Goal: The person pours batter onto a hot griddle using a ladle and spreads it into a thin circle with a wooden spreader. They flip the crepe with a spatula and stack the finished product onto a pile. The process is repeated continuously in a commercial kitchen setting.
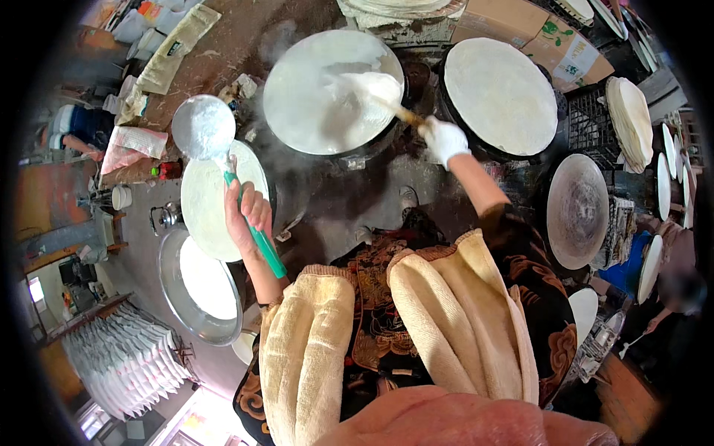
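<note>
Left hand [254, 214]: bare, fingers wrapped about the green handle of a metal ladle [202, 128]. The ladle is held up at the left, its bowl pointing far and slightly left; its long axis runs from there to the handle's butt, near and to the right. In this view it overlaps the edge of the left griddle [216, 195].

Right hand [445, 141]: white-gloved, closed around the wooden handle of a spreader [383, 91]. The spreader's long axis slants far-left, its white head over the far central griddle [297, 123]; steam and blur leave the head's exact form, and its contact, uncertain.

A metal basin [172, 297] of white liquid [210, 279] stands at the near left.
</note>
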{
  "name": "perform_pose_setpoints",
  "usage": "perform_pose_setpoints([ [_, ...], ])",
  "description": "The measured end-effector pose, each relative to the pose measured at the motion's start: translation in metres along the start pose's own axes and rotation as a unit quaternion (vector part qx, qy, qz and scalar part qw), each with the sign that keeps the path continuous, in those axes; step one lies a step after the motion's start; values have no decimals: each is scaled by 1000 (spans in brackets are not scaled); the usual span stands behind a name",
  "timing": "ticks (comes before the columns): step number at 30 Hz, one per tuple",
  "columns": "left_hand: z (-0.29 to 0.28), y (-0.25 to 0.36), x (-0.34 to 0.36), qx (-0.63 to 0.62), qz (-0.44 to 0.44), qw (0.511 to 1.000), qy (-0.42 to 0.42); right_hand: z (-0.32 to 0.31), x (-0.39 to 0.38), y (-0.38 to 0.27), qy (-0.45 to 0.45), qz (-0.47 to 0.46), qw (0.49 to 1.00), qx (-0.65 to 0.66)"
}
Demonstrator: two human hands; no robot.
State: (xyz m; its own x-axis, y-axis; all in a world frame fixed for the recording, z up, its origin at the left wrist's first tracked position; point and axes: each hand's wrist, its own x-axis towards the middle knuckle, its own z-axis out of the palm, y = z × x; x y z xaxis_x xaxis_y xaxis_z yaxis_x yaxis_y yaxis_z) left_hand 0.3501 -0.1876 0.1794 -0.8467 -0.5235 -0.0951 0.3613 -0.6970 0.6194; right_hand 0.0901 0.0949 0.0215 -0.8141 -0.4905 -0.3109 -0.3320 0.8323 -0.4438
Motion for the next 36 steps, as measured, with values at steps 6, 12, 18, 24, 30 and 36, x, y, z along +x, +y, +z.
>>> perform_pose_setpoints([
  [6, 0, -15, 24, -67, -50, 996, -16, -27, 47, -25, 54, -46, 997, 36],
  [12, -2, -4, 14, -25, -44, 999, -7, 15, -7, 21, 28, 71, 997, 17],
  [18, -6, -22, 31, -58, -74, 995, -21, 1, 55, -29, 141, 38, 984, 101],
  [24, -1, -20, 14, 50, -105, 992, 50, 76, 11, -48, 128, 70, 857, 494],
  [30, -24, -60, 31, -3, -243, 966, 86, 43, 24, -106, -60, 120, 740, 659],
  [36, -46, -72, 39, -4, -261, 961, 87, 51, -5, -62, 17, 136, 750, 647],
])
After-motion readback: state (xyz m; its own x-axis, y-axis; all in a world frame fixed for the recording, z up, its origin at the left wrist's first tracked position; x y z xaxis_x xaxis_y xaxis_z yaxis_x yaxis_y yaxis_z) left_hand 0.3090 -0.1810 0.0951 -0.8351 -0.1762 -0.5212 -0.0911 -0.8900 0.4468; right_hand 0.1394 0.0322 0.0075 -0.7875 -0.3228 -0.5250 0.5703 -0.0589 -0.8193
